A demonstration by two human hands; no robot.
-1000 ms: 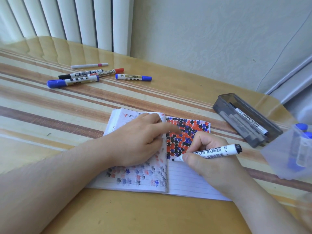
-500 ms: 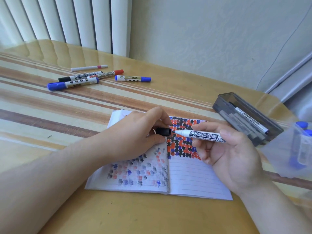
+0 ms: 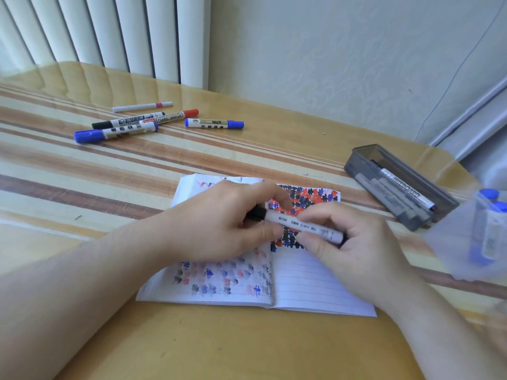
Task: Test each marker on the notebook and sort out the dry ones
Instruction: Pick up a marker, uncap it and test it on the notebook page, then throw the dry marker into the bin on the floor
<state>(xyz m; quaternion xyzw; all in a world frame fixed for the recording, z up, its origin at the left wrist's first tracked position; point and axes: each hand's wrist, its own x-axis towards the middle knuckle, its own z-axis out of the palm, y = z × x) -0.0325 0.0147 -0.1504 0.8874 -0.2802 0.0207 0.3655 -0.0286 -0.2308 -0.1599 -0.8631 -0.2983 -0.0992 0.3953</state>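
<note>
An open lined notebook (image 3: 307, 286) lies on the table, its pages covered in black, red and blue test marks. Above it I hold a white whiteboard marker (image 3: 301, 224) in both hands. My left hand (image 3: 216, 229) pinches the black cap (image 3: 256, 213) at the marker's left end; the cap sits on the marker. My right hand (image 3: 354, 248) grips the barrel at its right end.
Several capped markers (image 3: 123, 130) lie in a group at the far left, a blue-capped one (image 3: 214, 123) beside them. A dark grey case (image 3: 397, 185) with markers sits at the right. A clear holder with blue markers (image 3: 485, 231) stands at the right edge.
My right hand stopped marking the page and lifted the marker level. My left hand left the page, brought the black cap to the tip, and the cap now sits on it.
</note>
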